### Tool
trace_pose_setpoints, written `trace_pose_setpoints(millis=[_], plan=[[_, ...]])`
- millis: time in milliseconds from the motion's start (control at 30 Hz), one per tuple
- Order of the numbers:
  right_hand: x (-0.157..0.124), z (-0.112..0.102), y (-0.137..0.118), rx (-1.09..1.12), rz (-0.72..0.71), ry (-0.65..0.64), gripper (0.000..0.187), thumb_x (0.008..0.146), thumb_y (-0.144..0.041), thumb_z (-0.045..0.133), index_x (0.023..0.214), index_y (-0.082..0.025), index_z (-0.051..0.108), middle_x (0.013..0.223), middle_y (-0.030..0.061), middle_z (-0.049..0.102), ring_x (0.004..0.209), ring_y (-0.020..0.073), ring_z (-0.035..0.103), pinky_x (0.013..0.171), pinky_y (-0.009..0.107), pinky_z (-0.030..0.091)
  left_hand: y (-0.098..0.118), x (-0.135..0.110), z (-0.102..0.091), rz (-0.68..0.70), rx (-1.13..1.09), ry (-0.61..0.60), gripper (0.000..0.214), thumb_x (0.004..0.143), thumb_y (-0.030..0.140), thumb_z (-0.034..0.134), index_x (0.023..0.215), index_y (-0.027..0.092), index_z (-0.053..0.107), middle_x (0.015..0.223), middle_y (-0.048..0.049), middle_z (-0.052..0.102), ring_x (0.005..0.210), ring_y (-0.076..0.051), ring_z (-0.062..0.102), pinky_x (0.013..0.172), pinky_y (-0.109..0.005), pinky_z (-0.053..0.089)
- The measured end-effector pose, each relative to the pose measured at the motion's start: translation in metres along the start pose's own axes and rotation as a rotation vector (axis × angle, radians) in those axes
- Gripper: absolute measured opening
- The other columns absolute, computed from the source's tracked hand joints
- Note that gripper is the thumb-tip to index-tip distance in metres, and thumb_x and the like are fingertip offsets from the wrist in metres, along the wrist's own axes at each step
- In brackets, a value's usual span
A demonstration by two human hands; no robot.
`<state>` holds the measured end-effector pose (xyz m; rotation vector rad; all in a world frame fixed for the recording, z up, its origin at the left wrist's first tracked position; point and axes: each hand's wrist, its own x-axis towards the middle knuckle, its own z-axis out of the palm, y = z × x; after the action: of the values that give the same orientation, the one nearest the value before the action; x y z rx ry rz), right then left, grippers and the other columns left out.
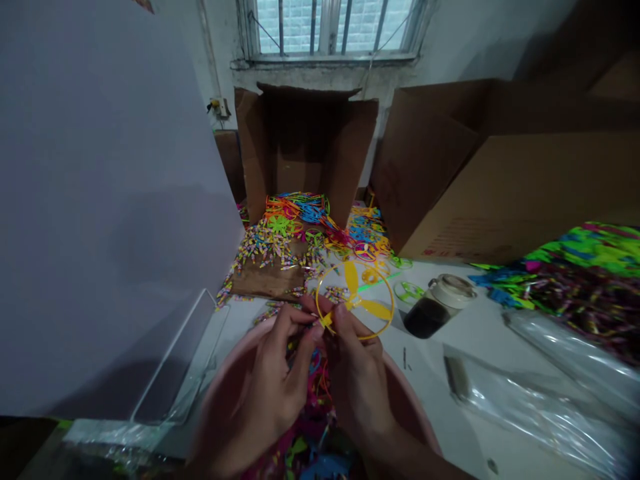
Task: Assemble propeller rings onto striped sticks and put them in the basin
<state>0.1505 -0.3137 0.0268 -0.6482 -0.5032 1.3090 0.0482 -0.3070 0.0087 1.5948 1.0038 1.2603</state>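
Both my hands are raised over a pink plastic basin (pixel 416 413) holding a yellow plastic propeller ring (pixel 356 300). It has two blades inside a thin circular hoop. My left hand (pixel 265 393) pinches the short yellow stem at the hub (pixel 326 322) between its fingertips. My right hand (pixel 355 380) grips the same hub area from the other side, its fingers against the ring's lower edge. The basin holds a pile of multicoloured plastic pieces (pixel 313 440), partly hidden by my hands.
Open cardboard boxes (pixel 305 147) stand at the back under a barred window (pixel 327 27), with a heap of coloured propeller rings (pixel 300 220) before them. To the right are a jar of dark liquid (pixel 437 307), clear plastic bags (pixel 545 393) and a colourful pile (pixel 585 280). A tall white panel (pixel 110 200) fills the left.
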Motion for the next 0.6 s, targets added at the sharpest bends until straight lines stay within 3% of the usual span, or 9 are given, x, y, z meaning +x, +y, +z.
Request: trace_pose_setpoints(millis=[100, 267, 333, 433, 467, 533, 600], plan=[[-0.001, 0.0, 0.005, 0.008, -0.029, 0.003, 0.024, 0.081, -0.045, 0.079, 0.095, -0.026, 0.082, 0.097, 0.0036, 0.08, 0.105, 0.0248, 0.07, 0.099, 0.039, 0.051, -0.001, -0.001, 0.002, -0.006, 0.013, 0.029, 0.019, 0.099, 0.039, 0.055, 0.105, 0.022, 0.059, 0.106, -0.0088, 0.071, 0.098, -0.021, 0.068, 0.083, -0.029, 0.054], [0.008, -0.003, 0.007, -0.023, -0.034, -0.008, 0.024, 0.081, -0.045, 0.079, 0.095, -0.025, 0.082, 0.103, 0.0045, 0.079, 0.107, 0.025, 0.069, 0.099, 0.039, 0.05, -0.001, 0.01, -0.001, 0.057, 0.051, -0.023, 0.016, 0.1, 0.036, 0.053, 0.102, 0.021, 0.058, 0.102, -0.0065, 0.069, 0.095, -0.019, 0.066, 0.085, -0.028, 0.051], [0.012, -0.005, 0.002, -0.067, -0.004, -0.019, 0.025, 0.081, -0.045, 0.078, 0.094, -0.023, 0.081, 0.106, 0.0059, 0.078, 0.108, 0.026, 0.068, 0.099, 0.04, 0.05, 0.003, 0.015, -0.005, 0.057, 0.048, -0.076, 0.017, 0.1, 0.038, 0.053, 0.102, 0.022, 0.058, 0.096, -0.0042, 0.068, 0.087, -0.017, 0.066, 0.077, -0.025, 0.05], [0.012, -0.016, -0.015, -0.204, 0.085, -0.079, 0.025, 0.082, -0.045, 0.078, 0.095, -0.023, 0.08, 0.105, 0.0064, 0.078, 0.105, 0.0273, 0.07, 0.095, 0.042, 0.052, 0.008, 0.02, -0.019, 0.009, 0.076, -0.183, 0.028, 0.1, 0.045, 0.052, 0.09, 0.021, 0.062, 0.071, 0.0009, 0.063, 0.063, -0.014, 0.059, 0.058, -0.022, 0.043], [0.01, -0.021, -0.023, -0.277, 0.119, -0.129, 0.024, 0.08, -0.043, 0.08, 0.095, -0.024, 0.079, 0.105, 0.0063, 0.078, 0.103, 0.0278, 0.07, 0.093, 0.043, 0.054, 0.007, 0.022, -0.026, 0.002, 0.091, -0.158, 0.037, 0.101, 0.049, 0.048, 0.082, 0.02, 0.063, 0.062, 0.0019, 0.059, 0.056, -0.013, 0.055, 0.054, -0.023, 0.04], [0.006, -0.036, -0.038, -0.458, 0.177, -0.269, 0.03, 0.073, -0.037, 0.087, 0.1, -0.027, 0.078, 0.111, 0.0063, 0.076, 0.105, 0.0292, 0.07, 0.092, 0.045, 0.055, 0.0, 0.032, -0.041, 0.023, 0.138, 0.02, 0.053, 0.102, 0.055, 0.039, 0.068, 0.019, 0.06, 0.051, 0.0027, 0.049, 0.048, -0.013, 0.047, 0.05, -0.024, 0.034], [0.007, -0.053, -0.05, -0.621, 0.215, -0.429, 0.056, 0.062, -0.03, 0.094, 0.114, -0.031, 0.074, 0.122, 0.0068, 0.073, 0.114, 0.0312, 0.067, 0.097, 0.048, 0.053, -0.013, 0.052, -0.055, 0.053, 0.247, 0.222, 0.059, 0.102, 0.057, 0.034, 0.064, 0.019, 0.059, 0.05, 0.0021, 0.047, 0.049, -0.014, 0.047, 0.051, -0.026, 0.033]])
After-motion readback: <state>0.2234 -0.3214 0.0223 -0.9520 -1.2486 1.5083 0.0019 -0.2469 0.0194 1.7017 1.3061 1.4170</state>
